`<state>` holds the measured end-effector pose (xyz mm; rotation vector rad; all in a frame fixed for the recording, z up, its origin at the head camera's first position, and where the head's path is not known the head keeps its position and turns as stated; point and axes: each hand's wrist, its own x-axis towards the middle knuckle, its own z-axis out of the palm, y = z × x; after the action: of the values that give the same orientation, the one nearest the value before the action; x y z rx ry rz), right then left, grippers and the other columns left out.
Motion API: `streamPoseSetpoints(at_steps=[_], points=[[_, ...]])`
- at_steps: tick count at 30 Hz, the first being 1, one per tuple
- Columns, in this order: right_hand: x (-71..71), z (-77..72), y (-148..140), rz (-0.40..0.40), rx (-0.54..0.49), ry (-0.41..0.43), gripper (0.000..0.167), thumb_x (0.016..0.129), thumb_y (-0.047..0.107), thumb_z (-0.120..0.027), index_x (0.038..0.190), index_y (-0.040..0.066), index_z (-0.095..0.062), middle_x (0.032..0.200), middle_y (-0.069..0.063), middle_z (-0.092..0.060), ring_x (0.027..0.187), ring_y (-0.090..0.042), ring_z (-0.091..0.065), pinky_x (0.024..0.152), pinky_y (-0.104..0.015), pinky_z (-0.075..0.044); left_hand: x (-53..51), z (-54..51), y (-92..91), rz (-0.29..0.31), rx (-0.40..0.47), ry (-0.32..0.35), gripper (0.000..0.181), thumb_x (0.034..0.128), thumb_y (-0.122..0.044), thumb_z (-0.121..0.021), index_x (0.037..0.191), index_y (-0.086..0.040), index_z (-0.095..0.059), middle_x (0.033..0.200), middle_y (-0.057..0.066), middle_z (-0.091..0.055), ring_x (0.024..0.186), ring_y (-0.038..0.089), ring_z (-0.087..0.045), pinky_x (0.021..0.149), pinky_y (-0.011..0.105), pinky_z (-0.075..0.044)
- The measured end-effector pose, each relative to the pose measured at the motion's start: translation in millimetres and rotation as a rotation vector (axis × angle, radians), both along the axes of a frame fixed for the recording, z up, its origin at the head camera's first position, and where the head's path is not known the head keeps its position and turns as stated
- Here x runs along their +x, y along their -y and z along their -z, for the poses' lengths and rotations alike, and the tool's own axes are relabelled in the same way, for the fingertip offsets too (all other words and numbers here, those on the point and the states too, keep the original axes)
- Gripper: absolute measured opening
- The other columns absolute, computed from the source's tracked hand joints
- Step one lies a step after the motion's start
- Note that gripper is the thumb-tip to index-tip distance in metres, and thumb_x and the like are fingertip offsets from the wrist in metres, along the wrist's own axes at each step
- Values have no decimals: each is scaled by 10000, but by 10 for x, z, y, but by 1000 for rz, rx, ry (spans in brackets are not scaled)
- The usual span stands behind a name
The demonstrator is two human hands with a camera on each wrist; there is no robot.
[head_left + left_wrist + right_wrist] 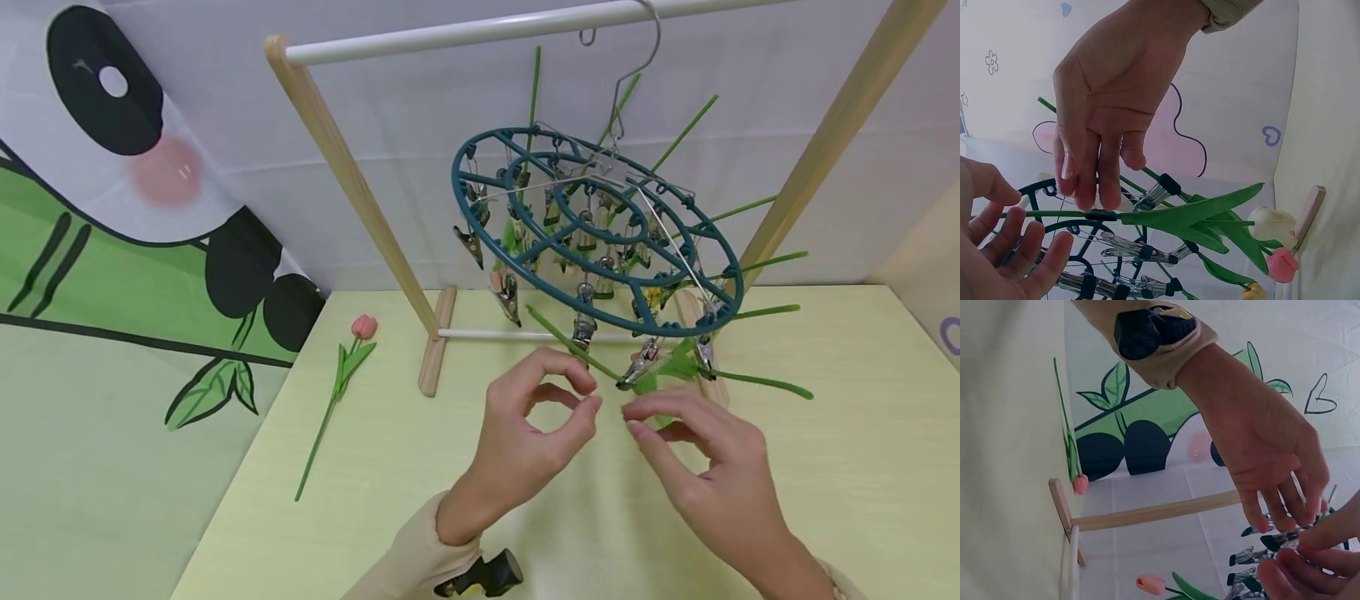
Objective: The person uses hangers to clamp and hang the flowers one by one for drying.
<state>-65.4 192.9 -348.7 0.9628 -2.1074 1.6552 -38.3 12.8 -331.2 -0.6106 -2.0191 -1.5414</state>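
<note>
A round teal clip hanger (491, 242) hangs tilted, with several tulips clipped to it. At its near edge, a metal clip (641, 362) with dark tips grips a green tulip stem (558, 333). In the left wrist view this clip (1102, 215) holds a tulip with a white bloom (1272, 226). My left hand (532, 429) is by the stem, thumb and forefinger bent towards each other with a gap between. My right hand (708, 462) is just below the clip, fingertips close to it; nothing shows between them. In the right wrist view both the left hand (1266, 444) and right hand (1316, 569) are near the clips.
A pink tulip (363, 327) lies on the pale yellow table (247, 533) at the left. The hanger's hook is over a white bar (465, 32) between wooden legs (352, 183). Stems stick out at the hanger's back and right. A printed cloth stands behind.
</note>
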Motion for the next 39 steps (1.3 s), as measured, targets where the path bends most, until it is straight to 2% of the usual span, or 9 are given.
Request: streamPoseSetpoints(at_steps=[3,7,10,17,20,25,32,35,39], points=[[33,83,93,-42,52,-20,456,705,-154,-723,1090,85,-679,1017,-28,-684,909,-99,-630,690,-154,-529,8,7,11,2,-7,-5,175,821,41,-641,969,-27,-575,903,101,-609,839,182,-596,690,295,-569],[75,116,163,-36,138,52,587,756,-75,-730,1281,136,-573,1200,25,-621,974,-88,-628,674,-173,-537,32,23,39,-7,-14,-6,174,817,40,-646,961,-33,-581,908,93,-610,852,174,-600,693,300,-569],[85,107,188,-33,137,88,696,771,-73,-716,1387,133,-464,1298,0,-564,1008,-73,-624,687,-177,-537,58,42,79,-22,-19,-6,178,808,50,-648,950,-38,-585,900,90,-612,854,176,-601,691,306,-568],[47,61,233,16,170,117,916,778,-26,-732,1506,165,-209,1476,-66,-361,1277,-201,-446,882,-115,-445,129,93,214,-58,-21,3,176,802,52,-648,933,-50,-590,872,105,-613,827,174,-599,668,323,-569],[27,43,239,33,192,143,947,803,24,-728,1521,198,-135,1502,-72,-309,1310,-254,-401,936,-86,-383,143,124,265,-74,-19,6,167,806,46,-646,932,-49,-590,866,104,-611,816,173,-599,663,329,-569],[-27,3,249,22,162,140,955,822,11,-702,1524,235,-96,1525,-48,-261,1312,-293,-393,958,-83,-358,167,172,363,-126,-11,32,152,803,64,-633,905,-40,-591,847,112,-605,798,174,-594,653,343,-570],[-135,-38,257,-4,30,41,867,776,-126,-669,1491,113,-240,1461,-85,-345,1256,-202,-402,931,-132,-397,179,393,562,-199,-26,105,155,808,49,-639,908,-65,-604,862,84,-616,812,169,-594,649,332,-569],[-168,-75,252,-13,16,45,763,795,-117,-650,1453,60,-306,1408,-119,-398,1239,-182,-410,931,-142,-393,202,391,618,-235,-47,117,179,781,104,-637,894,-31,-602,847,104,-619,801,188,-594,633,338,-568],[-205,-121,246,-16,10,46,624,817,-103,-632,1385,0,-395,1334,-139,-480,1231,-157,-432,929,-147,-395,268,285,639,-269,-59,149,175,755,157,-632,868,31,-588,825,151,-609,776,225,-594,614,353,-566]])
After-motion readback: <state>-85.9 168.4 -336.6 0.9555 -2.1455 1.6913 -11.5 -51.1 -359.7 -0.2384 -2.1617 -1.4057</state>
